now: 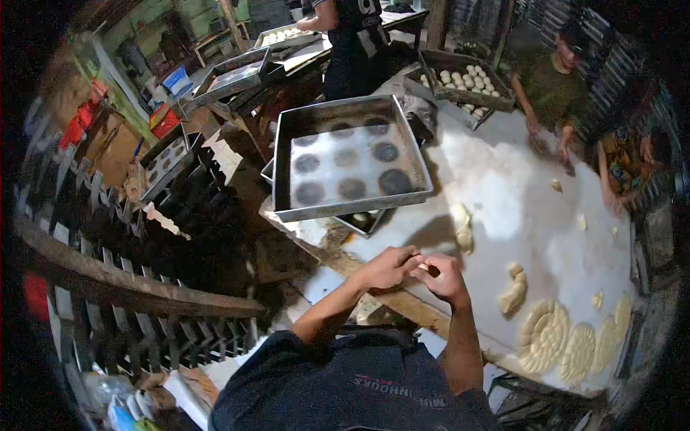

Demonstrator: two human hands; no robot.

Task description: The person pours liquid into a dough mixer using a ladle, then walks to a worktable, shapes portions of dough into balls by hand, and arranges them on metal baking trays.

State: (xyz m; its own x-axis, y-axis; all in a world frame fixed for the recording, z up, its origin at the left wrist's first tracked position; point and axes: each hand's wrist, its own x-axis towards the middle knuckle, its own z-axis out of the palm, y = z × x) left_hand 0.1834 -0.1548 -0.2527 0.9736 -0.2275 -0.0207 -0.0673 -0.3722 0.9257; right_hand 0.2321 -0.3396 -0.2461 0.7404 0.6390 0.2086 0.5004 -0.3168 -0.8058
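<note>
My left hand (392, 268) and my right hand (443, 278) meet over the near edge of the table, fingers curled and closed. Between the fingertips a small pale piece of dough (424, 266) shows, mostly covered by the fingers. Just beyond the hands stands a square metal tray (345, 159) with dark round marks on its bottom, stacked on another tray that holds dough. A strip of dough (464, 230) lies on the table to the upper right of my hands. Further right is another dough lump (514, 289).
Round, scored dough slabs (544, 336) lie at the right of the floury table (496, 187). A tray of dough balls (467, 79) stands at the back. Two people (557, 86) work along the right side; another person (352, 50) stands behind. A slatted railing (144, 287) runs along the left.
</note>
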